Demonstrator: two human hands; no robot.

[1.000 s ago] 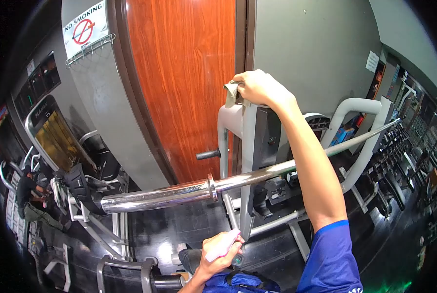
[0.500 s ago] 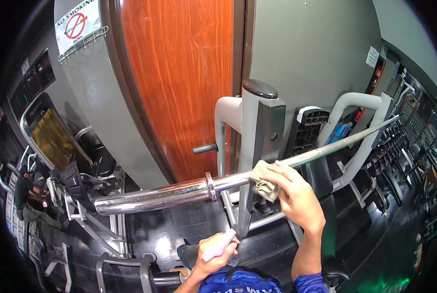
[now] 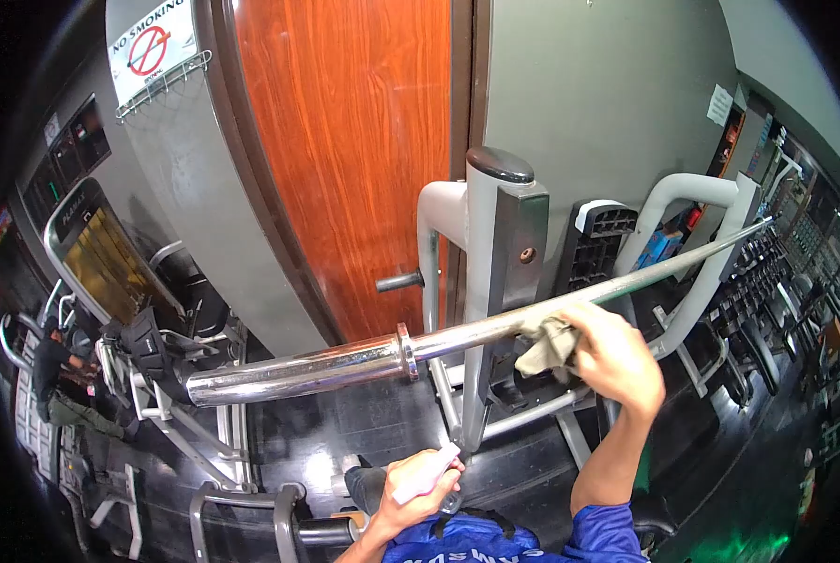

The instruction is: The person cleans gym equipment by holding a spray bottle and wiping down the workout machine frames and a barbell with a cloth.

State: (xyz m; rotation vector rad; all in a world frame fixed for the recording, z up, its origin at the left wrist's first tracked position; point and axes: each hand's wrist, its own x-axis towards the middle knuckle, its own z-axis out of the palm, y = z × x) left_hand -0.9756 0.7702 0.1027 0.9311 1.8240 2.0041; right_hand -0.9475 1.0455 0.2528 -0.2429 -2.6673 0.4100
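A chrome barbell [image 3: 298,373] runs across the view, its thick sleeve at the left and its thinner shaft reaching far right over a grey rack upright [image 3: 497,253]. My right hand [image 3: 619,361] is closed on a crumpled, greenish-beige cloth [image 3: 544,347], which lies against the underside of the shaft just right of the upright. Low in the middle, near my body, my left hand [image 3: 409,493] is wrapped round a pale pink, bottle-like item [image 3: 427,475]. It is tilted, and the fingers hide part of it. The left hand is apart from the barbell.
Behind the rack stand a brown wooden door [image 3: 345,141] and a grey wall. At the left a person [image 3: 68,380] in dark clothes sits among exercise machines. A grey metal frame [image 3: 246,497] is at lower left, and dumbbell racks [image 3: 753,281] line the right.
My right hand has moved right along the barbell shaft with the cloth, from the upright to beyond it. The left hand stays nearly in place, still holding the pale pink item.
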